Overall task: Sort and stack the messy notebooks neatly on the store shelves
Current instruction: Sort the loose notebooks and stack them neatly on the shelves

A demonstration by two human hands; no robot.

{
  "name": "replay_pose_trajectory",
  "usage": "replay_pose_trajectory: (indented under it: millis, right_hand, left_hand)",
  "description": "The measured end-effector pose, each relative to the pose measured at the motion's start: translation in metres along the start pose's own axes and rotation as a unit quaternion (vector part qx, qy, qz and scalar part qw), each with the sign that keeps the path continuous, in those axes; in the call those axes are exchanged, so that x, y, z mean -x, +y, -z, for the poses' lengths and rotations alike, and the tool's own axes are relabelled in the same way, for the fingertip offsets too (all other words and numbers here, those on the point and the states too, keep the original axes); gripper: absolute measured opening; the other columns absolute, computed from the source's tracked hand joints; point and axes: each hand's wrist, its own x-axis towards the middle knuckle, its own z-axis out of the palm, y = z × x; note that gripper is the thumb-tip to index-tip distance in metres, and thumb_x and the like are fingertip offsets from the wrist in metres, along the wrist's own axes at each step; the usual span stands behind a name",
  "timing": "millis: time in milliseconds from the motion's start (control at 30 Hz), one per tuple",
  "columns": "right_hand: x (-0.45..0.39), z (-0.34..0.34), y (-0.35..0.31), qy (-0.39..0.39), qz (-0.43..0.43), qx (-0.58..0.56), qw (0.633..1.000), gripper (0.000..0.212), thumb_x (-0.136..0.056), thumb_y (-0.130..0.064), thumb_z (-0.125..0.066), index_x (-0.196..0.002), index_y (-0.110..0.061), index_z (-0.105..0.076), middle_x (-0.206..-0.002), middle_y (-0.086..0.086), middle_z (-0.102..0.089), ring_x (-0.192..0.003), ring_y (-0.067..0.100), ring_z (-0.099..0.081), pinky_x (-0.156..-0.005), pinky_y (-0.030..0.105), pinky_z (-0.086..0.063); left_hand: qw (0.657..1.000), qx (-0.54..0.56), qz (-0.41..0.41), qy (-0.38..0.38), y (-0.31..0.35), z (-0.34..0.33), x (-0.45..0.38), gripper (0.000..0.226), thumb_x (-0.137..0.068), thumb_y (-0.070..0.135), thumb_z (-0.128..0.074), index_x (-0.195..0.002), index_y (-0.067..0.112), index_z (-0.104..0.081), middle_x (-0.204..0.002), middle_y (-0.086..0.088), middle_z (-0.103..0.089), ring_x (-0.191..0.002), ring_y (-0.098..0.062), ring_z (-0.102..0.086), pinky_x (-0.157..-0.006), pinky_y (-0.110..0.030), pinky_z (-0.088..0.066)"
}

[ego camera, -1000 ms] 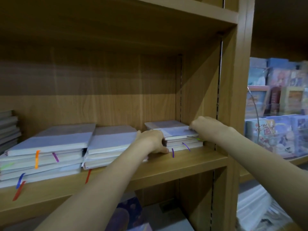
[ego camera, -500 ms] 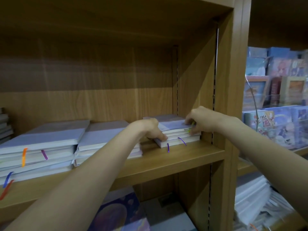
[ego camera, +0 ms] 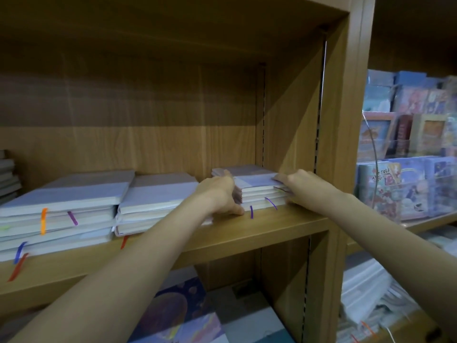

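Observation:
Three stacks of pale, white-covered notebooks lie flat on a wooden shelf board (ego camera: 272, 226). The small right stack (ego camera: 257, 194) has purple ribbon markers hanging over its front, and it sits close to the shelf's right side panel (ego camera: 336, 144). My left hand (ego camera: 217, 194) presses against this stack's left side, with the thumb low along its front corner. My right hand (ego camera: 299, 180) grips the stack's right edge with bent fingers. The middle stack (ego camera: 158, 199) and the larger left stack (ego camera: 69, 206) lie untouched beside it.
A dark pile of books (ego camera: 7, 177) stands at the far left of the shelf. Below the board lie colourful covers (ego camera: 178, 315). The neighbouring unit on the right holds colourful boxed goods (ego camera: 408, 189) and white paper piles (ego camera: 366, 288).
My left hand slid from the stack's front corner onto its left side. The skewed top notebooks now sit more in line with the ones beneath. My right hand stayed at the right edge.

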Motion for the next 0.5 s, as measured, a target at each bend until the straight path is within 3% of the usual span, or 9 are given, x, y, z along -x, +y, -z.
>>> replay_pose_trajectory:
  millis: [67,133,267,367,433,500]
  right_hand:
    - [0.003,-0.001,0.003,0.029,0.007,-0.024,0.999,0.041,-0.095,-0.007,-0.049,-0.135,-0.015,-0.047,-0.113,0.011,-0.062,-0.102,0.026,-0.061,-0.087,0.035,-0.051]
    - [0.001,-0.002,0.004,0.057,0.014,-0.045,0.997,0.036,-0.095,-0.008,-0.049,-0.130,-0.015,-0.054,-0.114,0.008,-0.063,-0.104,0.023,-0.061,-0.090,0.035,-0.050]
    - [-0.003,-0.006,0.004,0.080,0.009,-0.051,0.995,0.028,-0.094,-0.008,-0.050,-0.120,-0.013,-0.060,-0.108,0.009,-0.065,-0.099,0.023,-0.062,-0.087,0.036,-0.051]
    - [-0.002,-0.012,0.006,0.085,-0.008,-0.027,0.996,0.026,-0.094,-0.005,-0.048,-0.115,-0.011,-0.060,-0.102,0.011,-0.065,-0.093,0.027,-0.063,-0.082,0.038,-0.053]
    - [-0.003,-0.013,0.006,0.081,-0.017,-0.011,0.997,0.025,-0.094,-0.003,-0.046,-0.113,-0.010,-0.060,-0.098,0.011,-0.064,-0.091,0.028,-0.063,-0.079,0.037,-0.053]
    - [-0.006,-0.007,0.006,0.064,-0.019,0.002,0.998,0.021,-0.092,-0.004,-0.049,-0.108,-0.008,-0.062,-0.096,0.013,-0.063,-0.090,0.031,-0.062,-0.075,0.036,-0.051]
  left_hand:
    - [0.999,0.047,-0.007,-0.024,-0.007,0.004,0.004,0.086,-0.081,0.028,-0.072,-0.147,0.009,-0.021,-0.120,0.007,-0.064,-0.111,-0.005,-0.054,-0.082,-0.018,-0.039]
    - [0.999,0.046,-0.012,-0.025,-0.011,0.007,0.006,0.087,-0.080,0.025,-0.072,-0.149,0.010,-0.019,-0.123,0.004,-0.063,-0.120,-0.010,-0.051,-0.093,-0.024,-0.042]
    - [0.998,0.045,-0.008,-0.051,-0.013,0.008,0.000,0.064,-0.082,0.014,-0.069,-0.139,0.010,-0.040,-0.125,-0.002,-0.061,-0.119,-0.016,-0.053,-0.100,-0.030,-0.042]
    - [0.997,0.041,0.002,-0.068,-0.012,0.008,-0.003,0.073,-0.083,0.015,-0.067,-0.146,0.010,-0.029,-0.131,-0.007,-0.056,-0.121,-0.021,-0.052,-0.102,-0.036,-0.042]
    - [0.996,0.052,0.004,-0.072,-0.010,0.007,-0.003,0.067,-0.084,0.017,-0.068,-0.142,0.010,-0.035,-0.128,-0.004,-0.058,-0.117,-0.016,-0.053,-0.099,-0.031,-0.043]
    - [0.997,0.040,-0.003,-0.067,-0.007,0.006,-0.003,0.048,-0.083,0.023,-0.069,-0.127,0.017,-0.050,-0.114,0.007,-0.061,-0.108,-0.007,-0.053,-0.091,-0.024,-0.042]
